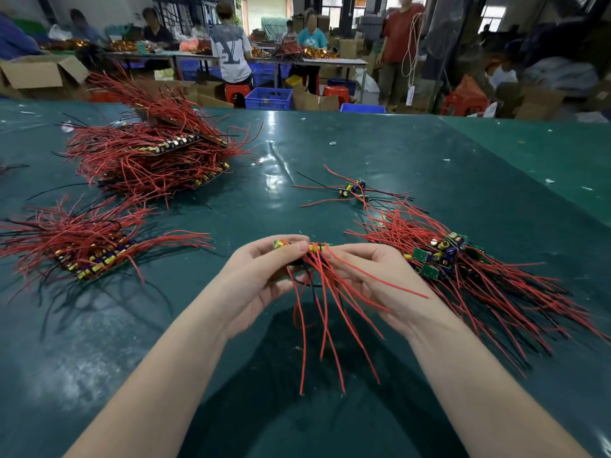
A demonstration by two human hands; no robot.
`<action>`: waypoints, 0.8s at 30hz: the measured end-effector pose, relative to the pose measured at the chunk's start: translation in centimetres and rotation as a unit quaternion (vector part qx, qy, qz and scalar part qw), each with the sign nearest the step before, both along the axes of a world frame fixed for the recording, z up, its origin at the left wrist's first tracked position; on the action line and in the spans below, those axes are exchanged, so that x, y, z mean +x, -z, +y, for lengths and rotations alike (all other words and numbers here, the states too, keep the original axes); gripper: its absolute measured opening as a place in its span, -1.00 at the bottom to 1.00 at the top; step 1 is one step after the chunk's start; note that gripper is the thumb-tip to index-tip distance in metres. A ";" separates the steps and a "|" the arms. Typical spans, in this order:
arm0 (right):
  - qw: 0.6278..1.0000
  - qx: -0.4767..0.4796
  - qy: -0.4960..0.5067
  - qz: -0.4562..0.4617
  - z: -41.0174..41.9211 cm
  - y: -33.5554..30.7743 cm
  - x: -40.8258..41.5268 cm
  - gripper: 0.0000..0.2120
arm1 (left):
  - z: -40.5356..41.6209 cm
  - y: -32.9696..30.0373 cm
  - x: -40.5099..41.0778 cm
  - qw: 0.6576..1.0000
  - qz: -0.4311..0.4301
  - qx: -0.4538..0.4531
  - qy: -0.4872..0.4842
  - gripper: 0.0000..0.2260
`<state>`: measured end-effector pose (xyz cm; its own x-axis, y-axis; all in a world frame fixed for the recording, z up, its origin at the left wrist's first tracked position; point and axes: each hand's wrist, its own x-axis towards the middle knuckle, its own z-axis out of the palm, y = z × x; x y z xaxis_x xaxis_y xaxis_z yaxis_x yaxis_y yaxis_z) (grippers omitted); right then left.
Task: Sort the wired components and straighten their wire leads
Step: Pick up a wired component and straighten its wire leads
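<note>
Above the green table (363,153), my left hand (261,279) and my right hand (370,279) together hold a small bunch of wired components (314,249). Yellow capacitors and green board edges show at my fingertips. Their red wire leads (324,319) hang down toward me between my wrists, with a few black ones among them. My left thumb and fingers pinch the component end at the top. My right fingers curl round the wires just below it.
A loose heap of components (463,262) lies right of my hands, and a few more (353,190) sit behind it. Two stacked piles lie to the left (89,246) and far left (155,153). People work at tables beyond the far edge.
</note>
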<state>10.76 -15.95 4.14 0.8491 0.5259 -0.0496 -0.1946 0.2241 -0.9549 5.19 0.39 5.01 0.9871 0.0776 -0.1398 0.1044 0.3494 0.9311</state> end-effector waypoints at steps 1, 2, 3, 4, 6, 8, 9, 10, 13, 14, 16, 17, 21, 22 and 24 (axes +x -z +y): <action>1.000 -0.013 0.000 -0.022 -0.1 -0.2 -0.2 -0.82 | -0.1 0.0 0.0 1.000 0.000 0.007 -0.002 -0.71; 0.999 -0.021 -0.008 -0.037 -0.3 -0.1 -0.1 -0.78 | -0.2 0.0 0.0 1.000 -0.001 0.009 0.000 -0.72; 0.999 -0.019 -0.017 -0.032 -0.3 -0.2 -0.2 -0.78 | -0.2 0.1 -0.1 1.000 -0.002 0.007 0.003 -0.74; 0.999 -0.010 -0.023 -0.027 -0.3 0.0 -0.2 -0.80 | -0.1 0.1 -0.1 1.000 -0.002 0.002 0.008 -0.76; 0.999 0.010 -0.035 -0.012 -0.4 0.1 -0.2 -0.86 | 0.0 0.1 -0.1 1.000 0.002 -0.001 0.020 -0.76; 0.999 0.016 -0.039 -0.006 -0.4 -0.1 -0.2 -0.88 | 0.2 0.2 0.0 0.999 0.011 0.008 0.029 -0.74; 0.999 0.016 -0.041 -0.002 -0.3 -0.1 -0.2 -0.88 | 0.3 0.3 0.1 0.999 0.015 0.005 0.032 -0.74; 0.999 0.016 -0.042 0.001 -0.3 -0.1 -0.2 -0.89 | 0.3 0.4 0.2 0.999 0.017 -0.001 0.034 -0.75; 0.998 0.029 -0.051 0.017 -0.2 0.0 -0.3 -0.91 | 0.1 0.3 0.1 0.998 0.026 -0.024 0.045 -0.83; 0.997 0.037 -0.059 0.026 -0.1 0.0 -0.3 -0.90 | 0.1 0.3 0.1 0.998 0.032 -0.034 0.047 -0.84; 0.995 0.051 -0.072 0.043 0.0 -0.1 -0.4 -0.87 | 0.2 0.2 0.1 0.997 0.048 -0.050 0.045 -0.85; 0.995 0.053 -0.076 0.047 0.1 -0.1 -0.4 -0.85 | 0.3 0.1 0.1 0.996 0.051 -0.053 0.046 -0.84; 0.993 0.051 -0.095 0.055 0.0 -0.2 -0.4 -0.82 | 0.5 0.1 0.1 0.994 0.056 -0.074 0.058 -0.75; 0.992 0.049 -0.100 0.061 0.0 -0.2 -0.4 -0.80 | 0.5 0.1 0.1 0.993 0.063 -0.083 0.059 -0.76; 0.991 0.040 -0.110 0.066 -0.2 -0.2 -0.4 -0.82 | 0.5 0.1 0.1 0.990 0.072 -0.104 0.056 -0.80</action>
<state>10.33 -16.14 4.34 0.7029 0.7036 -0.1041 -0.3696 0.2363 -0.8986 5.27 0.89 4.92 0.9567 -0.0774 -0.2805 0.2797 0.5108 0.8130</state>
